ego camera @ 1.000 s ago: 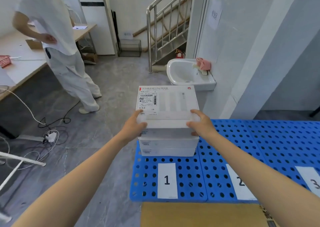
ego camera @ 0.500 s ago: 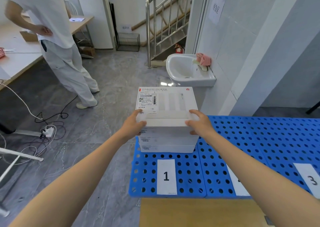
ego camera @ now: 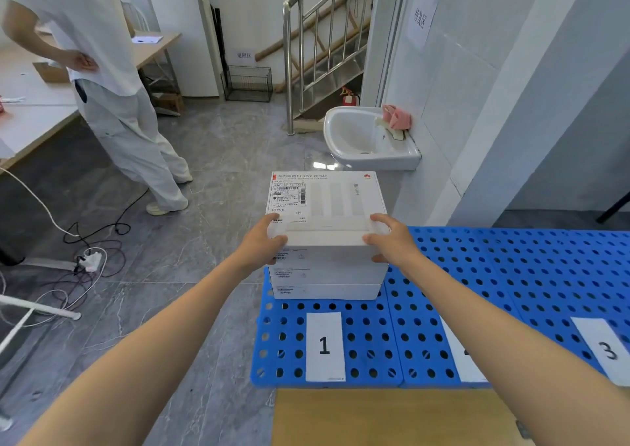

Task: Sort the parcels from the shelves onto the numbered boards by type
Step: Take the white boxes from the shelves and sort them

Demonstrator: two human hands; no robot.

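Note:
A white parcel box [ego camera: 335, 207] with a shipping label tops a stack of two more white boxes [ego camera: 327, 282] on the blue perforated board marked 1 [ego camera: 286, 343]. My left hand [ego camera: 262, 244] grips the top box's near left corner. At the near right corner my right hand [ego camera: 392, 241] grips it, thumb on top. Boards marked 2 [ego camera: 422, 336] and 3 [ego camera: 545, 292] lie to the right with no parcels; my right forearm hides most of label 2.
A brown cardboard box [ego camera: 392, 418] sits just below the boards. A person in white [ego camera: 112, 104] stands at a table [ego camera: 30, 104] on the left. Cables and a power strip [ego camera: 90, 261] lie on the floor. A sink [ego camera: 368, 142] and staircase [ego camera: 324, 36] are behind.
The view has dropped slightly and the stack sits a little lower in frame. Both hands keep the same hold on the top box as it rests on the stack.

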